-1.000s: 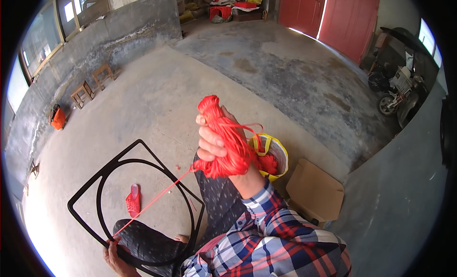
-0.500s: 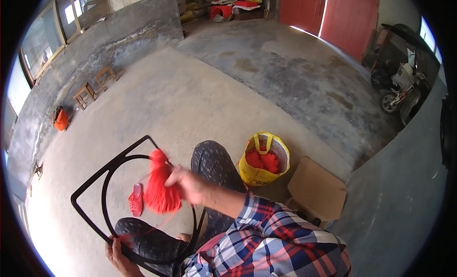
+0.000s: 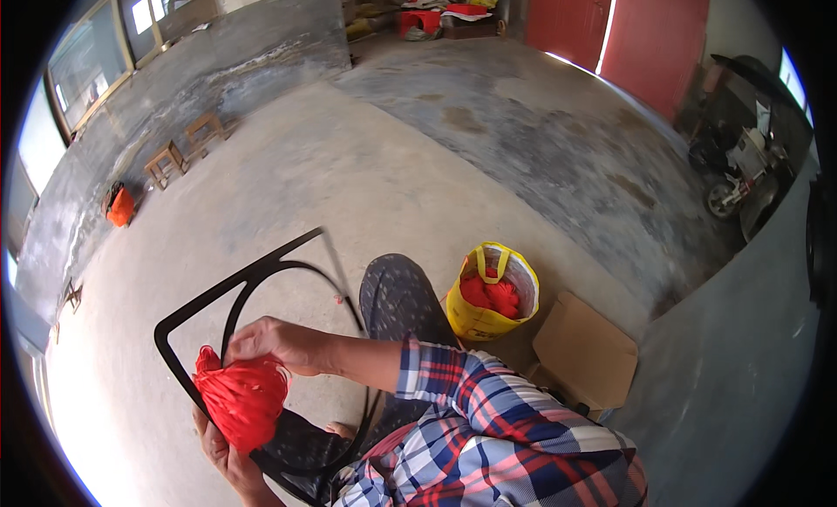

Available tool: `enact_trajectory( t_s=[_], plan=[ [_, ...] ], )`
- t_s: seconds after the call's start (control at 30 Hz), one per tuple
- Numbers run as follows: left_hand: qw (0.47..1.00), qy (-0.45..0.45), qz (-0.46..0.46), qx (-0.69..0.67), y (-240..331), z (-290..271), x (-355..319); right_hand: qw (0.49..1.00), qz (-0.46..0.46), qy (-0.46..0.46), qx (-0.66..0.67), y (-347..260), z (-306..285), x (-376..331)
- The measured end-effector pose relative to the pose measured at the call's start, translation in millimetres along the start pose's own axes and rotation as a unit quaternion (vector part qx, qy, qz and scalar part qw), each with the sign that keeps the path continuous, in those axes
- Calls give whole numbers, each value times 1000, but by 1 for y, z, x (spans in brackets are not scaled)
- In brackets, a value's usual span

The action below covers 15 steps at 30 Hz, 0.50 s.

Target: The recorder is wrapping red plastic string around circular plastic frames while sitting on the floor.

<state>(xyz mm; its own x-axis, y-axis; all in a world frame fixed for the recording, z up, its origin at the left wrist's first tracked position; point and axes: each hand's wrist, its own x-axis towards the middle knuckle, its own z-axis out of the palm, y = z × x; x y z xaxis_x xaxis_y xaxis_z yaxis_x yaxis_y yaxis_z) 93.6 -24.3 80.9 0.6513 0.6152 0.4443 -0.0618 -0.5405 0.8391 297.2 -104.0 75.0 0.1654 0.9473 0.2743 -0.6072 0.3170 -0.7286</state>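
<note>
A bundle of red yarn [image 3: 242,401] hangs over the left side of a black frame [image 3: 235,278], a square outline with a ring inside, tilted across my lap. My right hand [image 3: 277,343] reaches across from the right, its curled fingers at the top of the bundle. Under and behind the yarn, my left hand [image 3: 225,455] grips the frame's left bar; the yarn partly hides its fingers. A small reddish spot shows by the ring's upper right. My knee [image 3: 397,289] in dark patterned trousers rises beside the frame.
Right of my knee stands a yellow bag [image 3: 475,317] with red yarn bundles inside. An open cardboard box [image 3: 586,350] is next to it. Wooden stools [image 3: 164,163] and an orange bag [image 3: 120,208] line the left wall. A motorbike [image 3: 737,180] stands far right.
My right hand has carried the red yarn left and down, from above the ring to the frame's left bar by my left hand. The red slipper on the floor is now out of sight.
</note>
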Motion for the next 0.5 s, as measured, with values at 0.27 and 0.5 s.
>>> enact_trajectory(
  t_s=[0.27, 0.5],
  plan=[
    [992, -89, 48, -81, 27, 15, 1, 936, 116, -118, 310, 37, -10, -6],
    [995, -82, 44, -45, 29, 25, 0, 988, -57, 119, 83, 36, -37, 5]
  ],
)
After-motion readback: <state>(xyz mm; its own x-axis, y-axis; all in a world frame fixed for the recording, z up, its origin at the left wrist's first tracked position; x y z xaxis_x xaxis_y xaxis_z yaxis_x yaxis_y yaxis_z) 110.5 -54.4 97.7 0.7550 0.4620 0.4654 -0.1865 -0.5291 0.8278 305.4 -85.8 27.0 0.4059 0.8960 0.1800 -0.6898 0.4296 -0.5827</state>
